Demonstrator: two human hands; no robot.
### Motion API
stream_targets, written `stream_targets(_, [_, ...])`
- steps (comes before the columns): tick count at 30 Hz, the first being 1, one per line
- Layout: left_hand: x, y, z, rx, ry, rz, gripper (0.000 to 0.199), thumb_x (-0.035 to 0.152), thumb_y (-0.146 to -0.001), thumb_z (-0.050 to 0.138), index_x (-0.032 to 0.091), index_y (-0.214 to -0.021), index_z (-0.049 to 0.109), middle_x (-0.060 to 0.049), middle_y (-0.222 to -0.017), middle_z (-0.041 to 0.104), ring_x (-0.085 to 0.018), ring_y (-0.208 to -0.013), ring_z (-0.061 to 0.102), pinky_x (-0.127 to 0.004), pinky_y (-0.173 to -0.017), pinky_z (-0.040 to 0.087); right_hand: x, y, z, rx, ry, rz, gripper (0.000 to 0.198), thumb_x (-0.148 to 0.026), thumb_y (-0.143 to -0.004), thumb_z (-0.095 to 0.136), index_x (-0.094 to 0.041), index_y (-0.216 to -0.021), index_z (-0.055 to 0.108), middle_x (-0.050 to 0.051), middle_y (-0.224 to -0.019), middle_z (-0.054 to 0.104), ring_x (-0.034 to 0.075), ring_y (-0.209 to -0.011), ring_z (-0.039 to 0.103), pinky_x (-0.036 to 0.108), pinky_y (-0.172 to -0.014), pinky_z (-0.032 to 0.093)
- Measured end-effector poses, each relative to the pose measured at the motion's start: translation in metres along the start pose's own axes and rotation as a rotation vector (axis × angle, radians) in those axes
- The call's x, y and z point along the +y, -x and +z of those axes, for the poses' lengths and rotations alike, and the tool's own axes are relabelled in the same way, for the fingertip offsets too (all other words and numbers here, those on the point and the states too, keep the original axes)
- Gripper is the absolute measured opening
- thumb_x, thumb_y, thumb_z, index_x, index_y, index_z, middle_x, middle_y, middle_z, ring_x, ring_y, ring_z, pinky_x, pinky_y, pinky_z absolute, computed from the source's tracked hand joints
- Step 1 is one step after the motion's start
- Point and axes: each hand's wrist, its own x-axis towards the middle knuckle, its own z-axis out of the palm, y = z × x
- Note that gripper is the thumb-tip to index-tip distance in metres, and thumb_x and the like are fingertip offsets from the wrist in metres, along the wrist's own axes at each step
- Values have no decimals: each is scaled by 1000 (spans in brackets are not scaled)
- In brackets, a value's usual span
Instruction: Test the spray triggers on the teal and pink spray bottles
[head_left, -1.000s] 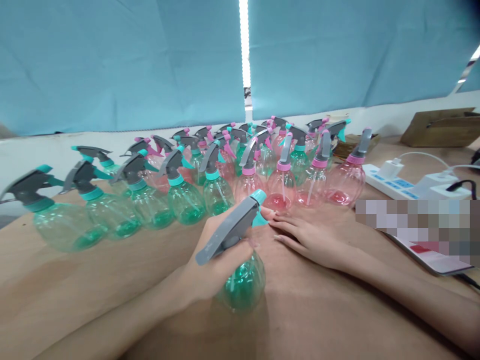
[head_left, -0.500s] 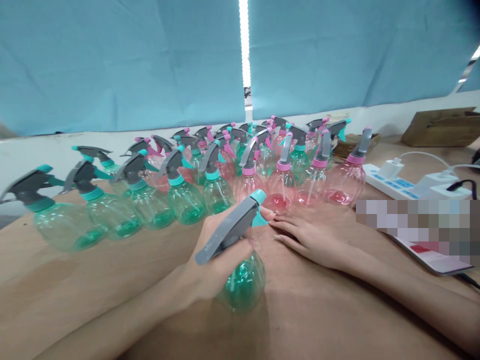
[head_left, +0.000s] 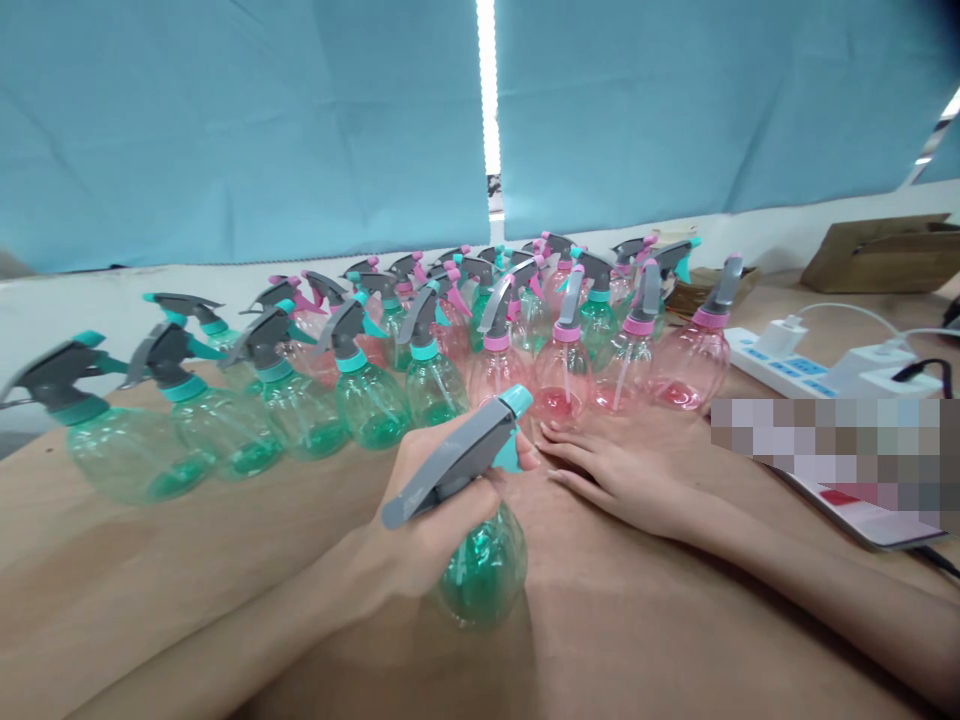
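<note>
My left hand (head_left: 431,500) is wrapped round the neck of a green spray bottle (head_left: 486,575), just below its grey and turquoise head. The bottle is tilted a little, and its neck is mostly hidden by my fingers. My right hand (head_left: 611,475) lies flat on the wooden table (head_left: 622,620) with fingers stretched out, holding nothing. Just beyond its fingertips stands a pink spray bottle (head_left: 562,375). To the left, a front row of green spray bottles (head_left: 307,410) stands with some green showing low inside.
More pink and green spray bottles crowd the back. At the right lie a white power strip (head_left: 780,365) with plugs and cables, and a phone-like device (head_left: 870,510), partly blurred out. A brown paper bag (head_left: 877,255) sits behind them. Blue sheeting (head_left: 262,120) covers the wall.
My left hand and the green spray bottle in it have shifted very slightly left and down. My right hand has stayed in place on the table.
</note>
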Motion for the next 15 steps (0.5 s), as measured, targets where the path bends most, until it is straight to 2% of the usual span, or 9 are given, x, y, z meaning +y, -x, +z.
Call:
stream_targets(3, [1,-1,0,1,80,33,14,17,-69,49,17,-79,58,1,-75,56,-13,-62,47,-26,-55,36,0,0,0,-10,3,6,47,-47,-97,35,-23,-133,52,7,-142,48,26,-131,43,48,-106,37])
stream_targets(10, [0,0,-2,2,44,-11,15,22,-68,50,17,-79,59,0,-67,54,-14,-56,45,-28,-51,32,1,0,1,-9,30,5,49,-48,-97,33,-22,-136,49,7,-142,48,26,-131,43,48,-106,38])
stream_targets(15, [0,0,-2,1,56,31,15,22,-68,49,17,-78,58,0,-70,53,-14,-59,47,-27,-53,34,1,0,1,-5,25,5,48,-47,-97,34,-22,-135,50,7,-142,48,27,-130,43,47,-106,38])
